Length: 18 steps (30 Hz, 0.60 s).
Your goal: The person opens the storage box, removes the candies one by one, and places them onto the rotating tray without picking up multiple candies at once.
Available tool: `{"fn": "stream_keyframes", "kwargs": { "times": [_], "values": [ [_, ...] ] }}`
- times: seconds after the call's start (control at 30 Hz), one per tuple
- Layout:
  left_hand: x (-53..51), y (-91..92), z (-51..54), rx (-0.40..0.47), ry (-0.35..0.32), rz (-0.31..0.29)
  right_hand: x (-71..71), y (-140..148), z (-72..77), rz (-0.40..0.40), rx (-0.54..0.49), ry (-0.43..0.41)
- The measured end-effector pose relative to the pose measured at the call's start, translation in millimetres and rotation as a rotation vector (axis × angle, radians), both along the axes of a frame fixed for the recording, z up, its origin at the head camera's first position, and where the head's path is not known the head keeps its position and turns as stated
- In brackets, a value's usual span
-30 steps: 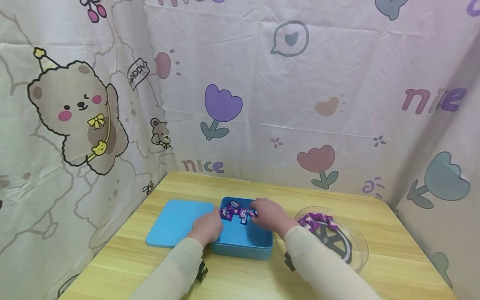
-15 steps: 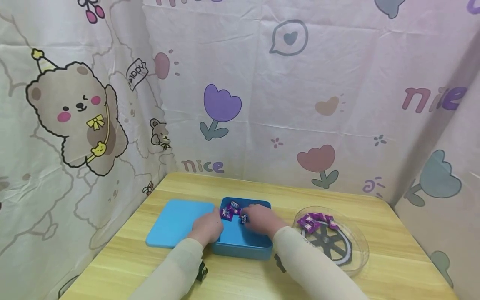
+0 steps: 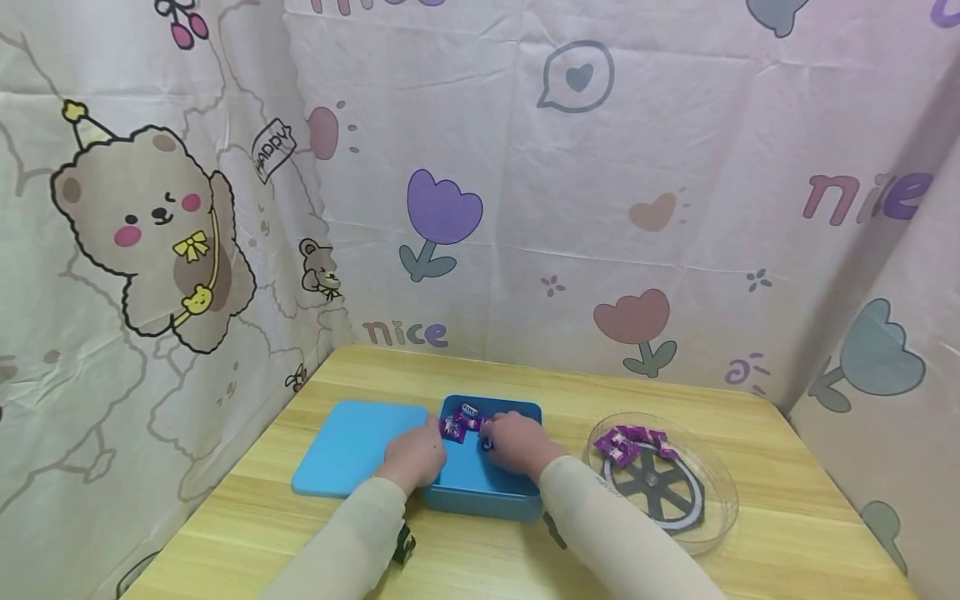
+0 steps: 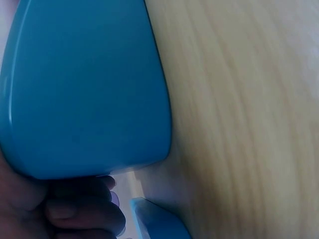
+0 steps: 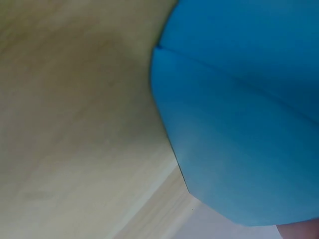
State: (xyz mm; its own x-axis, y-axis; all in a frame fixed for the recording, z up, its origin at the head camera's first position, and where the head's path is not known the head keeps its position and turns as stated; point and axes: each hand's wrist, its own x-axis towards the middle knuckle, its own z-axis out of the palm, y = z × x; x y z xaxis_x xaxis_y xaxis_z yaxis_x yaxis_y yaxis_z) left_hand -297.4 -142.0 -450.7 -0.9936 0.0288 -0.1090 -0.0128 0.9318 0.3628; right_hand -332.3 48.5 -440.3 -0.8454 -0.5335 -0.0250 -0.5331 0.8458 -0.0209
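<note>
An open blue box [image 3: 483, 504] stands on the table with several purple-wrapped candies [image 3: 453, 426] lying in its far left part. My left hand [image 3: 416, 454] grips the box's left wall; in the left wrist view its curled fingers [image 4: 87, 214] lie against the blue box [image 4: 89, 94]. Inside the box, my right hand [image 3: 519, 443] has its fingers curled down on a small dark-wrapped candy [image 3: 487, 444], pinching it, and covers the candies around it. The right wrist view shows mostly the box's outer wall [image 5: 234, 144].
Left of the box lies a flat blue lid [image 3: 352, 450] on the wooden table [image 3: 465, 558]. At the right stands a round clear container [image 3: 723, 492] with several purple candies [image 3: 618, 446] towards its far side. A printed cloth [image 3: 517, 208] hangs behind the table.
My right hand has moved left and slightly nearer within the box, now covering candies that showed before. My left hand has stayed on the box's left wall.
</note>
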Motion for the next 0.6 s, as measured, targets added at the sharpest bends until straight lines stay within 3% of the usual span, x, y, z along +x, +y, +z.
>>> {"fn": "stream_keyframes", "kwargs": {
  "times": [0.6],
  "values": [
    [2.7,0.4,4.8,-0.004,0.003,-0.006,-2.6,3.1,-4.4,0.013,-0.061,-0.023]
  ]
}}
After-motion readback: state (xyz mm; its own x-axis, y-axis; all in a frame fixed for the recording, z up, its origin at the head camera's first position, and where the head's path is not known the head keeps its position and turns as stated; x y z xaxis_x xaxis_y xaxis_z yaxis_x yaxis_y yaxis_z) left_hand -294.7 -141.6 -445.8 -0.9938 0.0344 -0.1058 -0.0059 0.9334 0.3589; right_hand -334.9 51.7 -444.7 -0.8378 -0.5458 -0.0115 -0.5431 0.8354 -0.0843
